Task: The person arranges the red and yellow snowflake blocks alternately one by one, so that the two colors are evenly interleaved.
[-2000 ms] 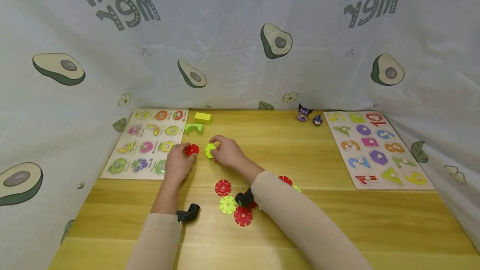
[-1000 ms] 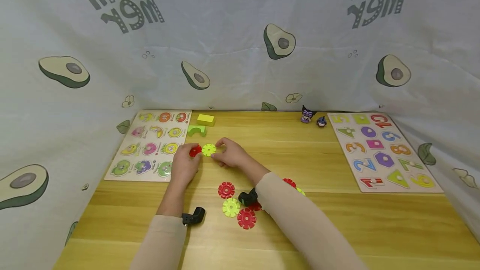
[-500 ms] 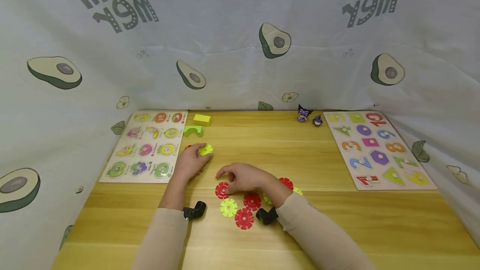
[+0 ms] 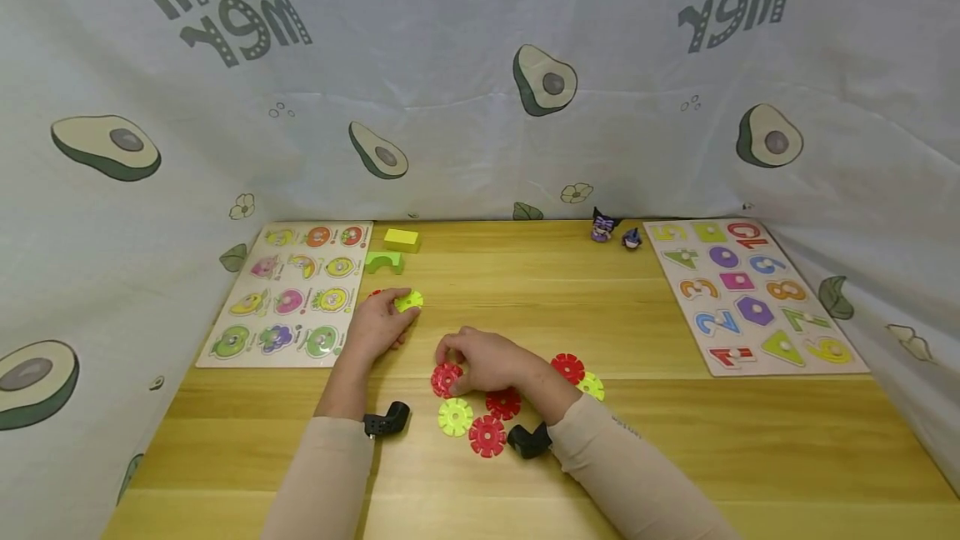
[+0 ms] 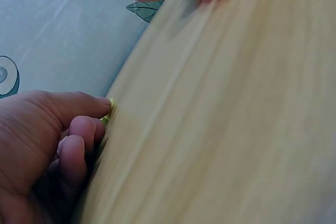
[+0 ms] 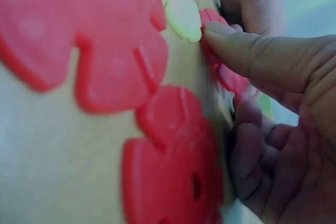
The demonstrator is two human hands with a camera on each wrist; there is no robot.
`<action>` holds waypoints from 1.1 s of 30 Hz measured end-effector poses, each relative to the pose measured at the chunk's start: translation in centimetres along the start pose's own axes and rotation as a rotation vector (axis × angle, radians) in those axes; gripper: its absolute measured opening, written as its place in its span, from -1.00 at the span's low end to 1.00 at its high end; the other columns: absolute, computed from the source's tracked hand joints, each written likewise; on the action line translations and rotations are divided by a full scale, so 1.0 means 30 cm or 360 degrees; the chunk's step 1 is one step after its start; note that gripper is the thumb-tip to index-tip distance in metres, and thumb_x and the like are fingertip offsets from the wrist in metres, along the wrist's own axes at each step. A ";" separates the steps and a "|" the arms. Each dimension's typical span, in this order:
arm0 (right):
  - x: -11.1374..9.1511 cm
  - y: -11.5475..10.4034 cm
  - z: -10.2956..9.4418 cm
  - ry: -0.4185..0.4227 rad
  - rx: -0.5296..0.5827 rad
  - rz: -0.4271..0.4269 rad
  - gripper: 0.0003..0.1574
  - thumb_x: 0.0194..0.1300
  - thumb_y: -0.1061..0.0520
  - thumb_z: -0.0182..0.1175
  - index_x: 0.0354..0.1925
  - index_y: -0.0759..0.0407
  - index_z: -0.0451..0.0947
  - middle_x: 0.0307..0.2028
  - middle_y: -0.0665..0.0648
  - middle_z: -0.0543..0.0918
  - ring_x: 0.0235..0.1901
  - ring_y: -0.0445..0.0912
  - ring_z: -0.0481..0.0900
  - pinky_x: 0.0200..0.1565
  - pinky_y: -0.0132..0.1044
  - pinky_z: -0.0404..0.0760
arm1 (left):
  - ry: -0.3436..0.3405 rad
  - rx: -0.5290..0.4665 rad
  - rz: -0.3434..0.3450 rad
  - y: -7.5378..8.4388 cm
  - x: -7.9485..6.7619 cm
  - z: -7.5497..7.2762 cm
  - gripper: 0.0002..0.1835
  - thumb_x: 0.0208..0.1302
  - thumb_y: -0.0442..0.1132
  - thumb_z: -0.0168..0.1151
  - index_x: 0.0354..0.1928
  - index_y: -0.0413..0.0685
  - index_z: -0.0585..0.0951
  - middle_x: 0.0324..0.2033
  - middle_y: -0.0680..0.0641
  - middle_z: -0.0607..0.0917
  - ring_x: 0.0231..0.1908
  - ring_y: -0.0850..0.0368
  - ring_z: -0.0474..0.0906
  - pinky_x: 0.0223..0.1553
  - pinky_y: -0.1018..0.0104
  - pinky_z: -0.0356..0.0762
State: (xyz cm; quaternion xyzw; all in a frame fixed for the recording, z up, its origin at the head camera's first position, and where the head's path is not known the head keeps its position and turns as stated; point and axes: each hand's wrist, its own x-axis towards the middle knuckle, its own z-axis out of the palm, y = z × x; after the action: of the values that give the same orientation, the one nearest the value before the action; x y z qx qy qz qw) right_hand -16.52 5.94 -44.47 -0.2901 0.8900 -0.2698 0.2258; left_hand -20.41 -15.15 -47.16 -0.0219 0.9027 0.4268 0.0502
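Note:
My left hand [image 4: 375,327] lies at the far left, its thumb and a finger around a yellow-green notched plastic disc [image 4: 409,300]. Another red disc [image 4: 377,293] is mostly hidden behind that hand. In the left wrist view the thumb [image 5: 86,104] touches the yellow-green edge. Nearer the middle, my right hand [image 4: 491,359] pinches a red notched disc [image 4: 446,379] by its rim; the right wrist view shows this red disc [image 6: 231,77] tilted up between thumb and fingers. Close by lie a yellow-green disc [image 4: 455,417] and two red discs, one [image 4: 488,437] in front.
Right of these are another red disc [image 4: 567,369] and a yellow-green disc [image 4: 592,386]. A fruit puzzle board [image 4: 281,294] stands left, a number board [image 4: 750,298] right. Yellow [image 4: 402,241] and green [image 4: 385,262] blocks and two small figures [image 4: 603,225] sit at the back.
The right hand has let go of the yellow-green disc beside the far red one and come back to pinch a nearer red disc. The left hand has shifted from that far red disc onto the yellow-green one.

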 end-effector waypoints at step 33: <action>0.271 0.023 -0.104 0.0432 0.0326 0.0554 -0.49 0.24 -0.01 0.21 0.06 0.13 0.29 -0.68 0.08 0.58 -0.72 -0.10 0.55 -0.61 -0.32 0.54 | -0.0012 -0.0126 -0.0029 -0.010 0.011 0.000 -0.56 0.19 -0.08 0.25 0.13 0.07 0.51 -0.68 -0.08 0.56 -0.78 0.09 0.48 -0.73 0.28 0.52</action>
State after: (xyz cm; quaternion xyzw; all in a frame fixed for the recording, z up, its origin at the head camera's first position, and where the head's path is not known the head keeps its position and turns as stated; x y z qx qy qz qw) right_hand -24.45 2.31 -44.55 -0.0691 0.9167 -0.3521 0.1755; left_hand -20.70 -15.34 -47.42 -0.0305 0.8847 0.4617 0.0568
